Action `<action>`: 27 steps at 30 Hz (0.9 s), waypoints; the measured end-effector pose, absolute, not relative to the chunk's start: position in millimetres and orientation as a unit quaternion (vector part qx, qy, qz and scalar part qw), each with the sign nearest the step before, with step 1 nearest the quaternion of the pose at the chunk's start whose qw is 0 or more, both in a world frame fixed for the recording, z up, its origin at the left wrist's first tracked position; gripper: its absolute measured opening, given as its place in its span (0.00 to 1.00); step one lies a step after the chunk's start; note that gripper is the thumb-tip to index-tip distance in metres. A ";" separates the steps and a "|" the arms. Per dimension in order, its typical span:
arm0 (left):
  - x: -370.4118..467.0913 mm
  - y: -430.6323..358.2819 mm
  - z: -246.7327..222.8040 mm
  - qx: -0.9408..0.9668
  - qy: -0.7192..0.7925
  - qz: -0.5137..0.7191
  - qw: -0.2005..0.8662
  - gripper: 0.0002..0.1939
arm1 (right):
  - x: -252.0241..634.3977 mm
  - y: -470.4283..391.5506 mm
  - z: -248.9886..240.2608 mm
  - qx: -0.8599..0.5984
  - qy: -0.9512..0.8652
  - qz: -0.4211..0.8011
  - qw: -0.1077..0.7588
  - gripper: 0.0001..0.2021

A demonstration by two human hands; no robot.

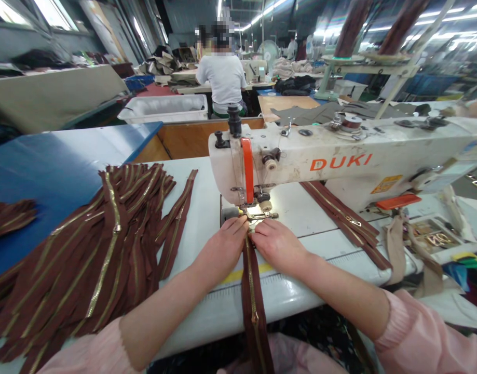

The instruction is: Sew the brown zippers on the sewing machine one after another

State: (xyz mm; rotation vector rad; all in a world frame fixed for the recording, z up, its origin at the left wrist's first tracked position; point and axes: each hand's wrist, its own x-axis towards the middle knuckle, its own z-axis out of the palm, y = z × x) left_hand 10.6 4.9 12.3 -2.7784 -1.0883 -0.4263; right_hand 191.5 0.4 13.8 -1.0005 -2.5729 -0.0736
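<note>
A brown zipper (pixel 254 296) with gold teeth runs from the presser foot (pixel 257 214) of the white sewing machine (pixel 292 156) down over the table's front edge. My left hand (pixel 228 244) is closed on the left side of its top end, right by the foot. Just right of it, my right hand (pixel 277 244) pinches the zipper's other side, fingers bent. The fingertips partly hide the zipper's end. A large pile of brown zippers (pixel 113 244) lies to the left, with a few more (pixel 179 223) beside it. Other zippers (pixel 343 218) lie under the machine arm.
A blue table (pixel 67 148) adjoins on the left, with more brown zippers (pixel 8 215). A tray of metal parts (pixel 436 234) and beige strips (pixel 396 249) are at the right. Beyond the machine are a white bin (pixel 164 108) and a seated person in a white shirt (pixel 222 78).
</note>
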 end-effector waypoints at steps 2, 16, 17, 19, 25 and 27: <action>10.9 6.4 12.0 -0.918 -0.363 -0.143 0.065 0.17 | 191.2 1.2 13.6 -0.360 -0.913 -0.021 0.189 0.07; 9.2 5.1 10.3 -0.905 -0.373 -0.197 0.055 0.14 | 191.3 2.2 11.3 -0.356 -0.914 -0.027 0.191 0.05; 9.2 4.4 9.8 -0.899 -0.382 -0.210 0.050 0.14 | 191.4 2.2 11.3 -0.356 -0.914 -0.028 0.189 0.05; 9.3 3.1 9.2 -0.887 -0.401 -0.223 0.037 0.14 | 191.6 2.0 11.7 -0.358 -0.915 -0.031 0.184 0.06; 8.9 2.2 9.8 -0.891 -0.404 -0.203 0.032 0.13 | 191.7 1.4 13.1 -0.361 -0.913 -0.024 0.189 0.06; 8.7 2.4 10.0 -0.891 -0.406 -0.200 0.031 0.14 | 191.5 1.6 12.9 -0.360 -0.913 -0.016 0.190 0.05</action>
